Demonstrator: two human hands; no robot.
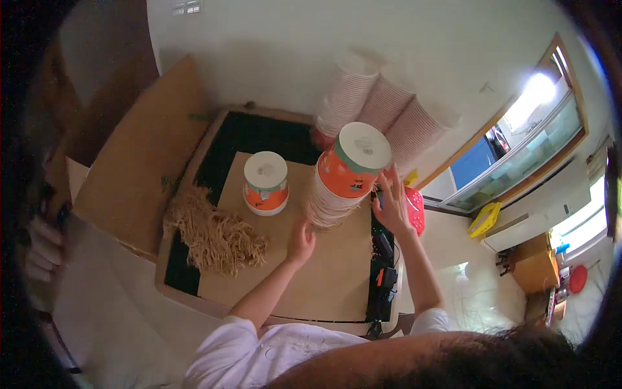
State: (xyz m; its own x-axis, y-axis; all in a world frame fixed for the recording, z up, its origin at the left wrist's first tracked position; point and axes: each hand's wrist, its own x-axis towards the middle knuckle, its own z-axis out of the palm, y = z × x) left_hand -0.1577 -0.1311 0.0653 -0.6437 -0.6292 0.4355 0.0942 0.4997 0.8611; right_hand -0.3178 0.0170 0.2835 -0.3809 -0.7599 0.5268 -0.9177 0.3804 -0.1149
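A tall stack of upside-down paper tubs (346, 172), orange with a green band and a white base uppermost, rises between my hands. Pale rims are packed closely in its lower part, with thin strands sticking out. Low on its left side is my left hand (302, 242), close against the stack; its fingers are mostly hidden, so its grip is unclear. My right hand (392, 204) is open beside the stack's right side, fingers spread; whether it touches I cannot tell. A similar tub (265, 184) stands upside down by itself to the left. Nearer lies a tangled heap of beige strands (217, 236).
Several tall stacks of pale tubs (379, 97) stand against the wall behind. A cardboard sheet (324, 279) covers much of the dark green table top (259, 129). Another large cardboard piece (139, 152) leans at left. Black devices (386, 277) lie along the right edge, near a red basket (414, 211).
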